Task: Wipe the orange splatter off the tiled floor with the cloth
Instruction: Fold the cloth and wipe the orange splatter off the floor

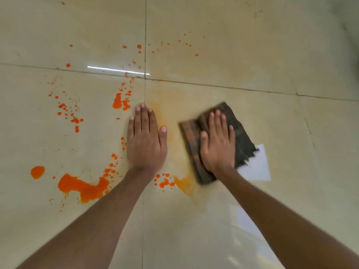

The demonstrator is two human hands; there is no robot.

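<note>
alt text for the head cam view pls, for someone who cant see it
Seen from above, the right hand presses a dark folded cloth flat on a glossy beige tiled floor, while the left hand rests palm-down beside it. Bright orange splatter covers the tiles to the left, and a faint orange smear lies between the hands.

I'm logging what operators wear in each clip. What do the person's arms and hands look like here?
Both forearms are bare as far as the frame shows, with no sleeves in view. The left hand and right hand have no gloves, rings, watch or wristbands. The fingernails are short and unpainted.
</note>
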